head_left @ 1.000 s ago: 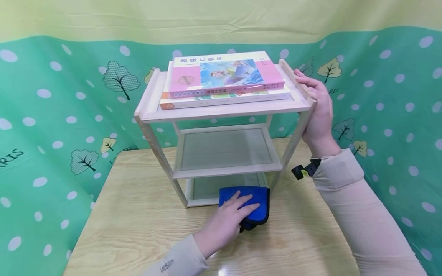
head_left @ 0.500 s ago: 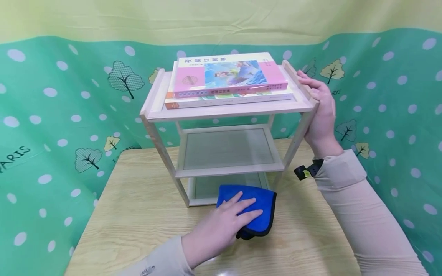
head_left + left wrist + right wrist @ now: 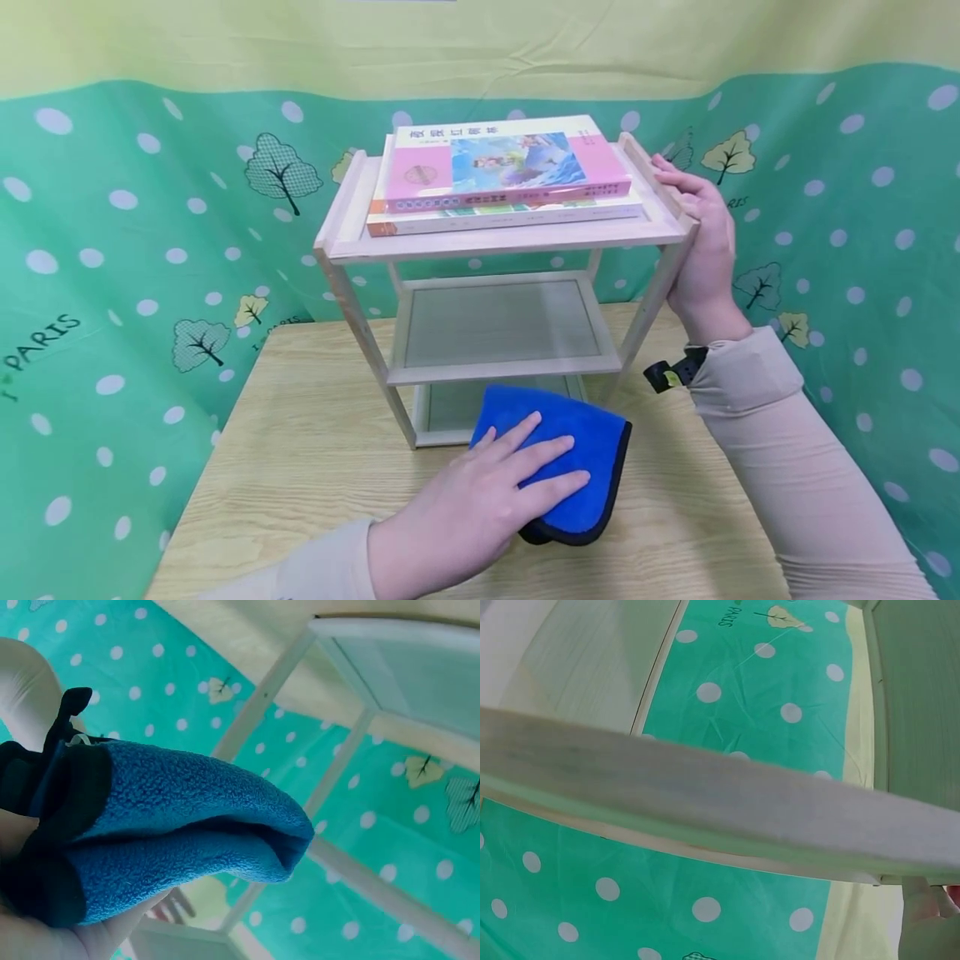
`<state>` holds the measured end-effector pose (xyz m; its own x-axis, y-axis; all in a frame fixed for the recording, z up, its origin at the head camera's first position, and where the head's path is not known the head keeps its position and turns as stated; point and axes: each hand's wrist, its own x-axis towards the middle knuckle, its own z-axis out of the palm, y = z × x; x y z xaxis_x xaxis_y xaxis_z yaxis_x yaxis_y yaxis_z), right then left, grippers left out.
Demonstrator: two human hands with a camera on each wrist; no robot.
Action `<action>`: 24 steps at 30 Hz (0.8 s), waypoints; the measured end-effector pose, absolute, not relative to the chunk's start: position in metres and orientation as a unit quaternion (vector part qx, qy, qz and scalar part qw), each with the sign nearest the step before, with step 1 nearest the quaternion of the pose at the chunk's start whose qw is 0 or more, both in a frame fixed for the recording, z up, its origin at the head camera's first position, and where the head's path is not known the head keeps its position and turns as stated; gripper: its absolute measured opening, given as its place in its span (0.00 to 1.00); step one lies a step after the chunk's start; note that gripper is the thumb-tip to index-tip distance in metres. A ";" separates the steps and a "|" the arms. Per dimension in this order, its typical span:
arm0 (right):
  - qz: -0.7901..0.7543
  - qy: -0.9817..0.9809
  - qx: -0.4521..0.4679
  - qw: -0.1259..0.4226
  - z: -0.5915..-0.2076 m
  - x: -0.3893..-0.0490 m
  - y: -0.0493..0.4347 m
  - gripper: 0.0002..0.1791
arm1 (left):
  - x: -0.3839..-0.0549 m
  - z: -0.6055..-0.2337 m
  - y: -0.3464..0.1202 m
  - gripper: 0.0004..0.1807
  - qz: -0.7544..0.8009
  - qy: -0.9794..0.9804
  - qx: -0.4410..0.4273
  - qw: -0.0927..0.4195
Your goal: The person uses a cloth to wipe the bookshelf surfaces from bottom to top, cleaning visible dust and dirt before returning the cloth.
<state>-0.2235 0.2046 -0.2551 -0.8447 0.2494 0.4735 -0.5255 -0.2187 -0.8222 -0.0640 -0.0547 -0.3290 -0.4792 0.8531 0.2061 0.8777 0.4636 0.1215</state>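
My left hand (image 3: 472, 512) holds a folded blue cloth (image 3: 592, 437) with black edging, low in front of the rack. Its fingers lie spread over the top of the cloth, and the left wrist view shows the thumb side beneath the fold of the blue cloth (image 3: 202, 780). A pale wooden three-tier rack (image 3: 510, 243) stands upright behind it. On the rack's right top side rail, my right hand (image 3: 705, 258) has a grip, fingers over the rail; only a bit of the right hand (image 3: 922, 919) shows in the right wrist view.
A pink-and-white book (image 3: 517, 162) lies on a thicker white one (image 3: 480, 221) on the top tier. The middle shelf (image 3: 502, 321) is bare. Under the rack is a wood-grain table (image 3: 315, 467), with a green dotted curtain (image 3: 142, 225) around the back and sides.
My left hand has drawn the cloth back toward me and slightly right, away from the bottom tier. The right hand keeps its hold on the rail; the whole view has shifted slightly.
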 end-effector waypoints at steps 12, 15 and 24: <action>0.764 -0.579 0.123 0.256 -0.256 -0.223 0.205 0.20 | -0.082 -0.310 -0.067 0.27 -0.032 -0.859 -0.471 0.195; 0.763 -0.580 0.120 0.259 -0.256 -0.223 0.205 0.20 | -0.092 -0.308 -0.072 0.27 -0.025 -0.868 -0.445 0.219; 0.766 -0.576 0.121 0.259 -0.256 -0.223 0.205 0.21 | -0.122 -0.316 -0.086 0.29 0.004 -0.883 -0.394 0.255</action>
<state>-0.2228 0.2049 -0.2556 -0.8364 0.2565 0.4845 -0.5365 -0.2017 -0.8194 -0.1216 -0.0860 -0.3165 -0.5599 0.6975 0.4472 0.6937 0.6897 -0.2074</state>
